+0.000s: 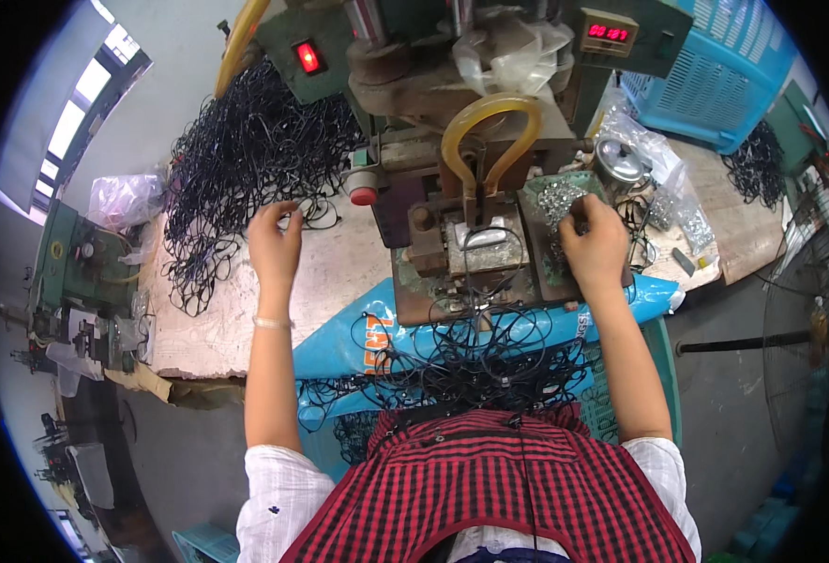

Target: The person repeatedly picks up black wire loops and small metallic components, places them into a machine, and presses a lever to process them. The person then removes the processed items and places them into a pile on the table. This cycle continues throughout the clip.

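My left hand (276,249) is raised over the table, its fingers curled toward the thumb, beside a big heap of black cord loops (255,141). Whether a cord is in that pinch is too small to make out. On the other side, my right hand (596,246) is pinched at a pile of small shiny metal pieces (558,199) on a green tray; anything between its fingertips is hidden. Between the hands stands a bench press (424,239) with a metal block (489,251) under its tool. A black cord runs across the block toward me.
A red push button (364,195) sticks out at the press's left. Black cords (489,371) lie over blue plastic sheeting (339,336) at my lap. A curved yellow tube (491,101) rises above the tool. Behind right are a round metal lid (619,161) and blue crates (705,75).
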Tool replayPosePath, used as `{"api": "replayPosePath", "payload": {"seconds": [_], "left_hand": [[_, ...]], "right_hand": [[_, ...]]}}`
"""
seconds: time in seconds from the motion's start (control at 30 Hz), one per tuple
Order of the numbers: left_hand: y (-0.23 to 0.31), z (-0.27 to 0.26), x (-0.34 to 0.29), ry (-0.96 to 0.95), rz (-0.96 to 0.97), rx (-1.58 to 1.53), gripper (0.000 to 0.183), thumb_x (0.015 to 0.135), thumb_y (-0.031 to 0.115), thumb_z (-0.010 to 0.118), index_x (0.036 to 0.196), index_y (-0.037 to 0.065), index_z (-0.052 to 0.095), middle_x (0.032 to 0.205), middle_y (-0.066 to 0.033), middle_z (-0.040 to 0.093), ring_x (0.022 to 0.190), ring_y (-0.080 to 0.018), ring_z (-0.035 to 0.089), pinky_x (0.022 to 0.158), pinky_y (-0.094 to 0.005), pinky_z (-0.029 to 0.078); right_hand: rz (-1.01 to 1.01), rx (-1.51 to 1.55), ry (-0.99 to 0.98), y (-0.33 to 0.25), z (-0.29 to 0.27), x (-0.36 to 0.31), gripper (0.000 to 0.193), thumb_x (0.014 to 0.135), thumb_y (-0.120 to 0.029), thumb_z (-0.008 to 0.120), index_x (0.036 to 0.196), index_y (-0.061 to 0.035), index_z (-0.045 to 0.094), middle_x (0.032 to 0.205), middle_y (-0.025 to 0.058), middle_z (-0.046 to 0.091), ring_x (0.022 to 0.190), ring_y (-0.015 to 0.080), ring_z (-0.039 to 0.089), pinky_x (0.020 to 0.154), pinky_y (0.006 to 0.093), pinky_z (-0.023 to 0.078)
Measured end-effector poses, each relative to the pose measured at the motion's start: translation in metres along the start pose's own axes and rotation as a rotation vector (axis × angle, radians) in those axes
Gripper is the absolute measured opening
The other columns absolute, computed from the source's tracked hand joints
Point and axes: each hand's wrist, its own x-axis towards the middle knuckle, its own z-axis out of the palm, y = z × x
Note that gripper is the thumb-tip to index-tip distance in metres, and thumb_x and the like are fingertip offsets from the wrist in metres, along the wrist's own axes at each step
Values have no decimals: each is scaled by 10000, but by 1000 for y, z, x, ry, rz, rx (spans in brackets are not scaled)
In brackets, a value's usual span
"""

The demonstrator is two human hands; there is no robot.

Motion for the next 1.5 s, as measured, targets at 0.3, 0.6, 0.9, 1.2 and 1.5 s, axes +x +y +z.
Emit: {"api": "replayPosePath", "payload": {"seconds": [0.3,0.6,0.9,1.2,1.5], "left_hand": [[-78,60,-18,131,147,347,186,859,218,743,933,47,746,1307,-168,660,1083,-378,586,953,-452,481],[8,36,-43,291,-231,-740,75,998,73,649,997,5,620,962,-50,649,864,-152,653,716,-275,540],[190,-63,-30,201,331,-1345,135,1004,-28,566,1133,2,540,1086,-140,624,993,-237,657,810,-425,640],[192,-39,-48,121,617,-981,147,817,-25,722,915,31,628,1023,-165,745,727,-207,675,637,-324,523],[202,-22,-59,10,1166,-440,200,726,95,817,864,101,672,1044,-65,754,753,-168,642,692,-315,603]], "right_hand": [[438,367,-96,0,-20,-23,165,873,-53,741,1032,-8,749,913,53,733,811,108,657,774,266,516],[185,933,-196,-101,-32,21,365,821,-33,747,1168,7,640,935,57,727,895,124,682,843,286,525],[405,1214,-272,-120,-27,15,577,832,14,726,1353,93,492,901,51,725,956,105,646,974,277,467],[146,674,-81,-95,-28,-7,377,918,-139,695,1266,-9,631,1201,210,686,1150,355,657,1004,425,500],[-22,-53,-69,21,-3,-30,185,772,-165,781,949,-124,747,1276,165,641,1310,375,535,956,508,489]]}}
